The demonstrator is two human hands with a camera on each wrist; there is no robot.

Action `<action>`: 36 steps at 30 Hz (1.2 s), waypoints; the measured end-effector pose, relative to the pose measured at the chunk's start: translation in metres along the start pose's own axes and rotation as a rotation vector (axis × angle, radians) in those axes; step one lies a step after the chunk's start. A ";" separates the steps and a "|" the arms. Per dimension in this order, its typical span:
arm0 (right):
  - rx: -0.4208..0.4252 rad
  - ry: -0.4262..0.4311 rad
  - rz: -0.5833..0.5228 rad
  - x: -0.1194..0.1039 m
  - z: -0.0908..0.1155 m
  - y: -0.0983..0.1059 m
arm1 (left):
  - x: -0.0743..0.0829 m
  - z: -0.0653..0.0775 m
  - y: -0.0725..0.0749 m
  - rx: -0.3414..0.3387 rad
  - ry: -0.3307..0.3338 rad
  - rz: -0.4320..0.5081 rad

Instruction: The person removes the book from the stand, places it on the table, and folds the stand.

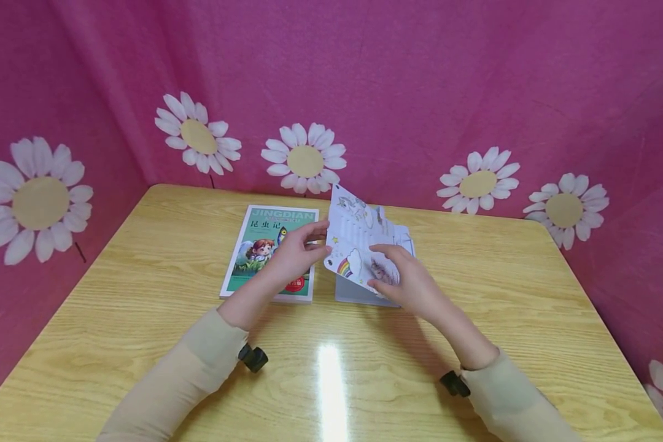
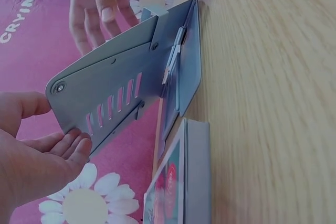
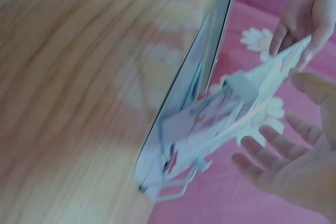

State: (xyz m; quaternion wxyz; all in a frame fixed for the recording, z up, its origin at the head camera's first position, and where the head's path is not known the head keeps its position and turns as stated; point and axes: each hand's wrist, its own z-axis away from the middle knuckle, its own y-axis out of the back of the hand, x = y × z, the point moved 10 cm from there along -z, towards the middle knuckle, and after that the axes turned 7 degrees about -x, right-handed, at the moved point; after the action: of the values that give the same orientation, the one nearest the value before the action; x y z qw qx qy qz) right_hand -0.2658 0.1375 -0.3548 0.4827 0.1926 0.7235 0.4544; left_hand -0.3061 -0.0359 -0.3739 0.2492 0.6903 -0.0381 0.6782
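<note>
A metal folding book stand (image 1: pixel 349 236) with a white panel, printed with unicorns and a rainbow, is partly unfolded on the table. Its panel tilts up from the base (image 1: pixel 359 293). At the panel's outer edge, my left hand (image 1: pixel 301 252) pinches the stand between thumb and fingers. My right hand (image 1: pixel 406 276) is beside the panel's near side, fingers spread and loosely bent; in the right wrist view nothing is gripped in it. The slotted grey back (image 2: pixel 113 85) of the panel shows in the left wrist view.
Left of the stand lies a thick green-covered book (image 1: pixel 254 261), partly behind my left hand and forearm. The wooden table (image 1: pixel 331 362) backs onto a pink curtain (image 1: pixel 398 92) with large white daisies.
</note>
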 end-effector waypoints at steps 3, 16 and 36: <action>-0.009 0.015 -0.001 0.009 0.001 0.004 | -0.004 0.001 0.001 -0.001 0.016 -0.009; -0.082 0.019 0.017 0.063 -0.001 0.005 | -0.020 0.004 0.006 -0.002 0.075 -0.025; -0.227 -0.019 -0.002 0.112 -0.013 0.002 | -0.036 0.004 0.008 -0.015 0.056 -0.062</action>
State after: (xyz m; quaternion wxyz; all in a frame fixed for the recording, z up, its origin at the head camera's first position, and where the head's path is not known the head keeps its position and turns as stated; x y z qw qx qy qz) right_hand -0.3291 0.2129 -0.4102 0.5088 0.1402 0.6629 0.5310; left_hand -0.3079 -0.0548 -0.4061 0.2760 0.6699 -0.0148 0.6890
